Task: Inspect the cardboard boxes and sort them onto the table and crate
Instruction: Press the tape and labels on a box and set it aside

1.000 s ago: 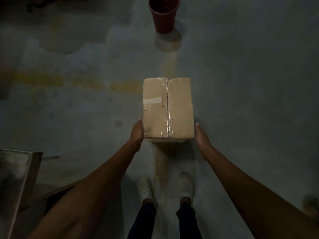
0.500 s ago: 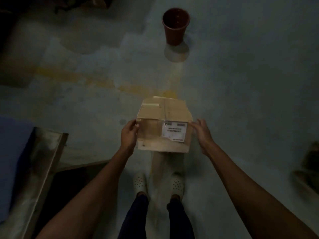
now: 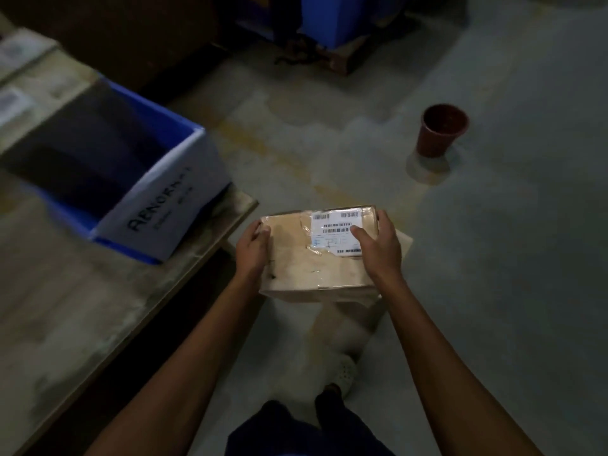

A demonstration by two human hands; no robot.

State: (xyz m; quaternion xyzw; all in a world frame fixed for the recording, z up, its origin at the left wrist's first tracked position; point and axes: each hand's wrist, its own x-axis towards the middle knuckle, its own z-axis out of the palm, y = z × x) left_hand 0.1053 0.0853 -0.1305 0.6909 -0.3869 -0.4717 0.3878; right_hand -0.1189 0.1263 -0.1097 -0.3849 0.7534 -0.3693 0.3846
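I hold a taped brown cardboard box (image 3: 296, 261) in the air above the floor, its white barcode label (image 3: 334, 233) facing up. My left hand (image 3: 251, 250) grips its left side. My right hand (image 3: 378, 248) lies over its right top edge, thumb on the label. To the left is the wooden table (image 3: 82, 307), its corner close to the box. On it stands a blue crate (image 3: 154, 199) with a white front sheet of dark handwriting; its inside is dark.
A dark red bucket (image 3: 442, 130) stands on the concrete floor to the far right. Blue items on a pallet (image 3: 329, 57) sit at the back. Other cardboard boxes (image 3: 19, 77) lie on the table at the far left. My shoe (image 3: 345, 373) shows below the box.
The box was turned so its labelled face came up. My view swung left, bringing the table and blue crate into sight; the red bucket shifted to the right.
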